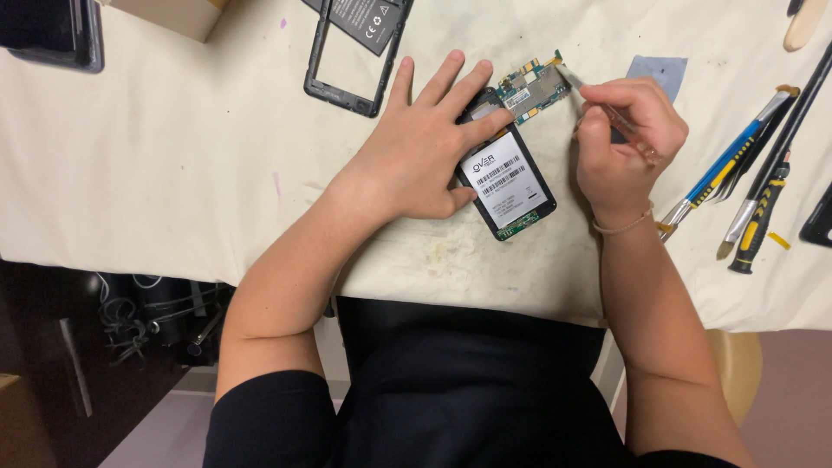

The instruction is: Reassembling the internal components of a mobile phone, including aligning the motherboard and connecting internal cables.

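An opened black phone (511, 186) lies on the cream cloth, its back off and a white label showing. My left hand (425, 143) rests flat on its upper left part, fingers spread, pressing it down. A green circuit board (530, 87) sticks out at the phone's top end. My right hand (626, 143) grips a thin tool with an amber handle (637, 139); its flat tip (568, 74) touches the board's right edge.
A black phone frame (351, 65) and a battery (368, 19) lie at the top. Screwdrivers and a brush (758, 186) lie at the right. A grey square pad (657, 69) sits behind my right hand. A dark device (52, 35) is at the top left.
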